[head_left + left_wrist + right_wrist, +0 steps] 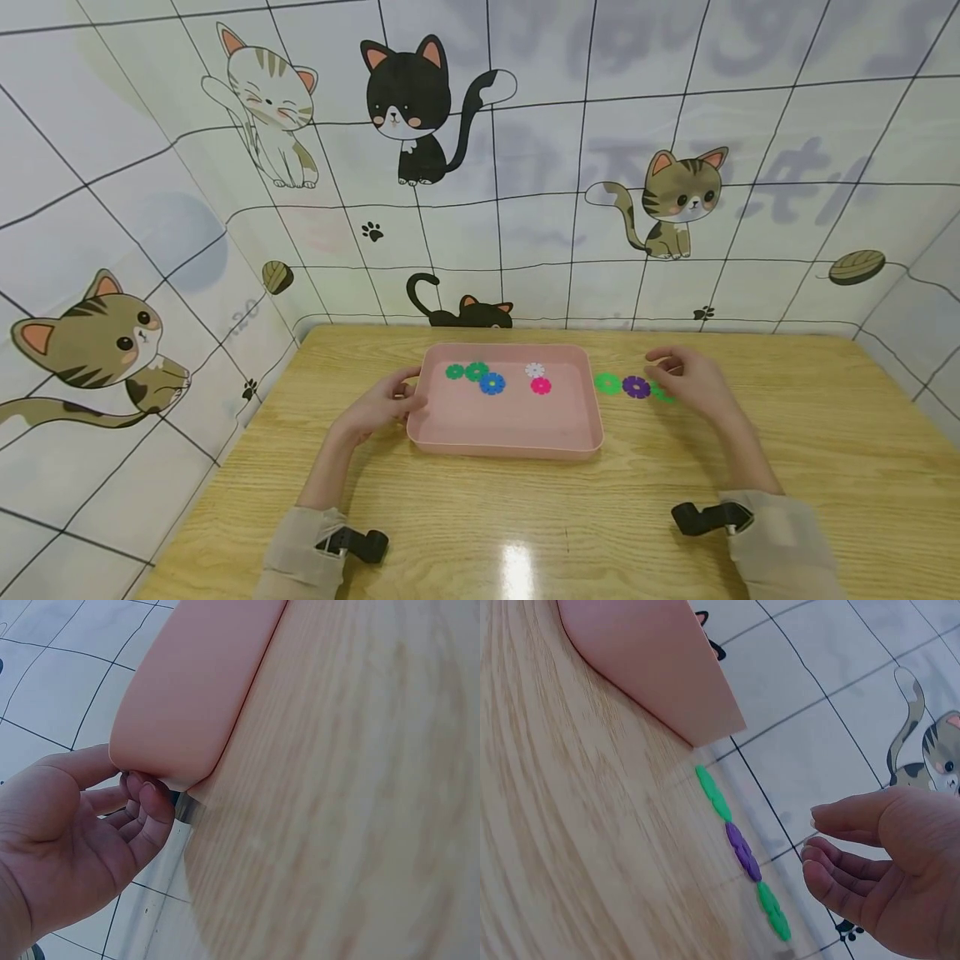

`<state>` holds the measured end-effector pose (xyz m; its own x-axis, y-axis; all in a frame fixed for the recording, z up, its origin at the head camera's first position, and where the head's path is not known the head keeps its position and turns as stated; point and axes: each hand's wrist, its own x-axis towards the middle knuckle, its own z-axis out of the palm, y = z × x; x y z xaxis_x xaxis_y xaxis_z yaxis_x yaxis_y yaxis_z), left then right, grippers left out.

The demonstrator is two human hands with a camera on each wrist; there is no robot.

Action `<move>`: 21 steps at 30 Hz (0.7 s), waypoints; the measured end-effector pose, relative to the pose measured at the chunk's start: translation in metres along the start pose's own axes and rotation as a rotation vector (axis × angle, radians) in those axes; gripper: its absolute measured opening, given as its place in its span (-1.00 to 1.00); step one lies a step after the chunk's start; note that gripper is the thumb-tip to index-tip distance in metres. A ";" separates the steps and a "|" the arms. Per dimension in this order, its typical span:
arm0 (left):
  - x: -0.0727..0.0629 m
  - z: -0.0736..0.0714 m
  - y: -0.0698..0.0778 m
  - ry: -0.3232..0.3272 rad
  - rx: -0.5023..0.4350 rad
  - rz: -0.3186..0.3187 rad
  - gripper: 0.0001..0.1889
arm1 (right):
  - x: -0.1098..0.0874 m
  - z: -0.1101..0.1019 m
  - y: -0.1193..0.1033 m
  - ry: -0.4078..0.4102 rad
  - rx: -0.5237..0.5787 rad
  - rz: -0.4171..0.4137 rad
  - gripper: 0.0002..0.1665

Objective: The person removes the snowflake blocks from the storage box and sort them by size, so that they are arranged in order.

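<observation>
A pink tray point(502, 425) lies on the table. Its left wall is gripped by my left hand point(386, 404), the thumb at the rim and the other fingers curled against the outside; the left wrist view shows the hand point(90, 832) at the tray's end point(180, 697). To the right of the tray, a light green snowflake disc point(608, 383), a purple snowflake disc point(636, 387) and another green snowflake disc point(773, 912) are in a row. Over the last one hovers my right hand point(693, 382), fingers loosely bent, holding nothing.
Inside the tray are green snowflake discs point(477, 372), a blue one point(492, 383), a white one point(535, 370) and a pink one point(541, 386). A wall covering point(540, 233) with cartoon cats rises behind the wooden table point(450, 517).
</observation>
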<state>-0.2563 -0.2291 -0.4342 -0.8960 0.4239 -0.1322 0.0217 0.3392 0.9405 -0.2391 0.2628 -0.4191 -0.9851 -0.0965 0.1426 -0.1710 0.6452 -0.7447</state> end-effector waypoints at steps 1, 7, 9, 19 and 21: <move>0.000 0.000 0.000 0.000 -0.001 0.000 -0.31 | 0.000 0.001 -0.003 -0.003 0.002 -0.007 -0.55; 0.000 0.000 0.001 0.004 -0.012 -0.003 -0.32 | 0.004 0.011 -0.019 -0.004 0.010 -0.067 -0.60; 0.000 0.000 0.001 0.004 -0.011 -0.003 -0.32 | 0.004 0.015 -0.025 -0.009 0.017 -0.081 -0.61; 0.001 -0.001 0.000 0.003 0.001 0.002 -0.31 | 0.008 0.041 -0.054 -0.048 0.051 -0.140 -0.67; 0.001 -0.001 0.000 0.002 0.003 0.000 -0.31 | 0.009 0.046 -0.058 -0.055 0.046 -0.155 -0.69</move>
<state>-0.2575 -0.2293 -0.4340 -0.8971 0.4218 -0.1314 0.0231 0.3417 0.9395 -0.2390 0.1893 -0.4043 -0.9462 -0.2342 0.2234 -0.3206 0.5839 -0.7458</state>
